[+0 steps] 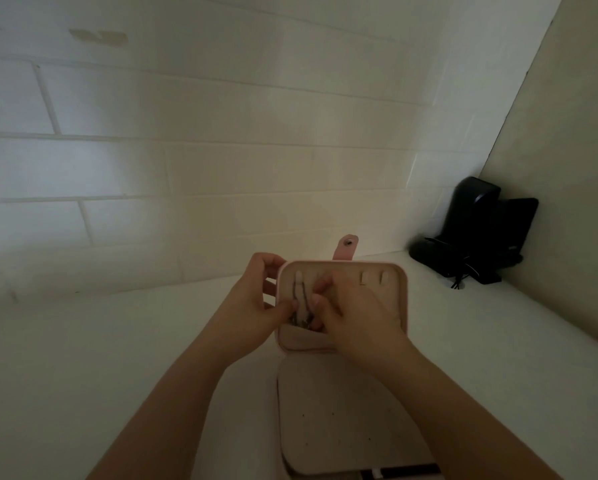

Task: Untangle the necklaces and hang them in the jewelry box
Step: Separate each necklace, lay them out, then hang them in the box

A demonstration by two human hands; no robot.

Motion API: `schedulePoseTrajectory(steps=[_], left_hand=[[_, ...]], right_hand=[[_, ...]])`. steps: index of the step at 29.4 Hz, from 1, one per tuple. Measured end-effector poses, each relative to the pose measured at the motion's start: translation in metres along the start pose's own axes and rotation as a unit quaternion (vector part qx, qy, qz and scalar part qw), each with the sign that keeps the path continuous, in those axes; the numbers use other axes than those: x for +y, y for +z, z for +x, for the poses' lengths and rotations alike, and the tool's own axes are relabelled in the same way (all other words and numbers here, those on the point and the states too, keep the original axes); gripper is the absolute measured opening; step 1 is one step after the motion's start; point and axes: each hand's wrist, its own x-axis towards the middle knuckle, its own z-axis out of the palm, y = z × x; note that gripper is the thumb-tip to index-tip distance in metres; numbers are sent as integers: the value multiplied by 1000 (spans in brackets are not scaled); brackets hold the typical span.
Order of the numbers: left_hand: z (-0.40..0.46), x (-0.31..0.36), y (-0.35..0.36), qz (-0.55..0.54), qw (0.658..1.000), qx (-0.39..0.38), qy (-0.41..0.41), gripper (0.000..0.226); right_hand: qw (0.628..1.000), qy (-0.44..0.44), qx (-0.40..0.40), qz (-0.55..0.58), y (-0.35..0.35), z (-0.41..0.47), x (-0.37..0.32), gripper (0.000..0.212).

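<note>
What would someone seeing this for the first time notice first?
Most likely the two hands meeting at centre: the left hand grips the left edge of the open pink jewelry box, while the right hand works inside its raised lid. Between them a dark necklace hangs from the leftmost hook. Next, the black device in the far right corner of the white table stands out against the pale brick wall.

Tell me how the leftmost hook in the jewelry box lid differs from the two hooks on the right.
The leftmost hook carries a dark necklace chain hanging down; the two right hooks are bare. Both hands, left hand and right hand, work at the leftmost hook, while the right hooks are untouched. All sit along the top of the pink jewelry box lid.
</note>
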Motion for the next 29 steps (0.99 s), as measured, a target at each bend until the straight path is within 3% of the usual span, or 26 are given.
schedulePoseTrajectory(steps=[5,13,18,22,25,29], left_hand=[[1,1,1,-4,1000,-3,6,41],[0,-2,-5,-20,999,-15,-41,42],[-2,-4,-7,19,997,-52,-58,54],[-3,-6,-11,16,992,-66,-104,57],[-10,-8,-11,7,984,-117,-133,69],[-13,-10,-6,41,981,-115,-153,57]], right_hand=[[993,-18,-53,-106,-3,-4,-6,11],[986,-25,-129,-106,1,-8,-6,21],[995,-28,-77,-56,-6,-9,-1,16],[993,-52,-59,-83,-14,-8,7,21],[992,-40,-68,-102,-28,-15,16,22],[989,-1,-93,-118,-52,-35,23,19]])
